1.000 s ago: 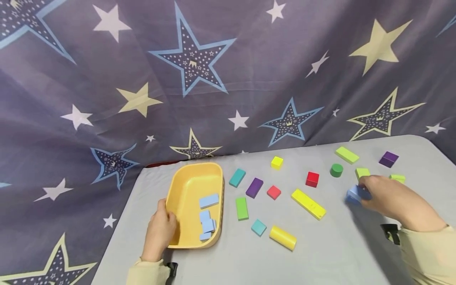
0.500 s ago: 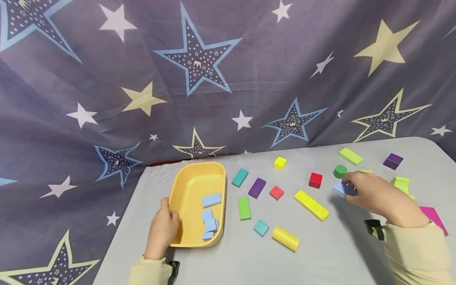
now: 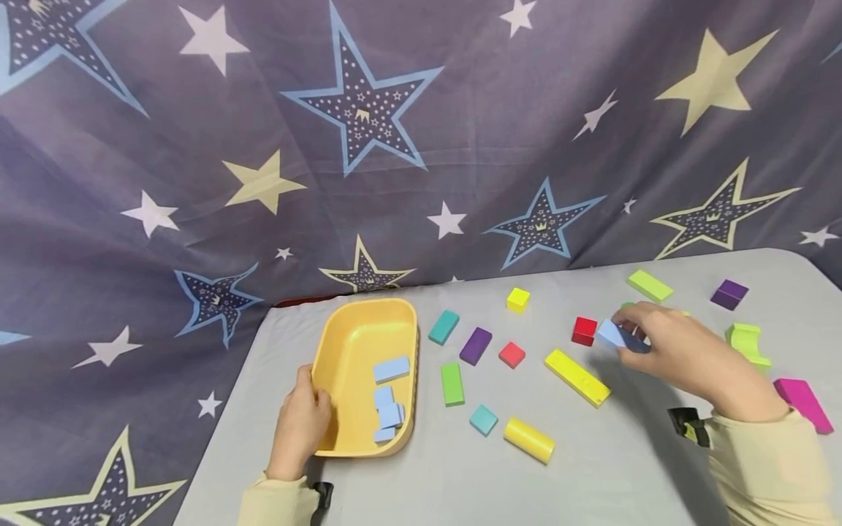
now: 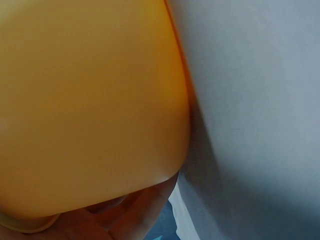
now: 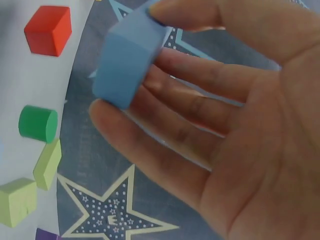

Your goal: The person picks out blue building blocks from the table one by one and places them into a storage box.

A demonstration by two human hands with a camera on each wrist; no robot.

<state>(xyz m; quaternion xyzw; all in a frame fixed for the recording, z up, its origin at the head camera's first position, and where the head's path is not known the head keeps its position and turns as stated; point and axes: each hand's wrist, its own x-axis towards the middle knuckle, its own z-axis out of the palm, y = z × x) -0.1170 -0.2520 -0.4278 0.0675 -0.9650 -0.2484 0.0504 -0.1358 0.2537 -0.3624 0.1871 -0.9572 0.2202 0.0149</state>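
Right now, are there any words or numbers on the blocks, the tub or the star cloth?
No words or numbers can be read anywhere.
Long yellow block: faint marks on top, too small to read.
Star cloth: only stars with tiny crown shapes, no letters.
Yellow tub and the blue block held by the right hand: plain.

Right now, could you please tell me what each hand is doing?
Left hand: grips the rim of the yellow tray.
Right hand: pinches a light blue block.
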